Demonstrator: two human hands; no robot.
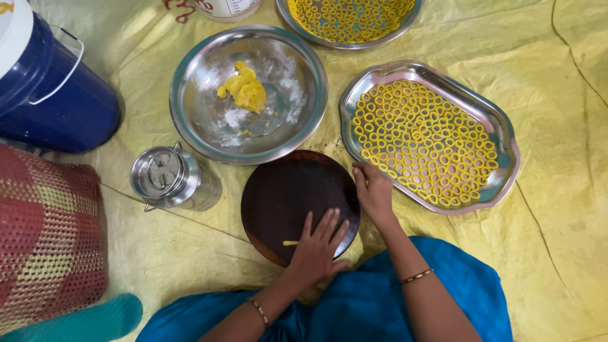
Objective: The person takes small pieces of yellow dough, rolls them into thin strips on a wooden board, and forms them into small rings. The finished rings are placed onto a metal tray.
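Blue lap (pixel 373 310), left hand (pixel 316 250) flat, open, half-hiding dough strip (pixel 290 242) on dark board (pixel 285 190); right hand (pixel 375 190) grip unclear.

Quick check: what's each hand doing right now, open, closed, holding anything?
Left hand: open, flat on the dark board, over a dough strip.
Right hand: at board edge, grip unclear.

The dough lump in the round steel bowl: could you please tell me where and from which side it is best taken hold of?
Probably pinch the dough lump across its thicker lower end, coming straight down from above: it lies loose on the floured bottom of the bowl, whose raised rim blocks a sideways approach.
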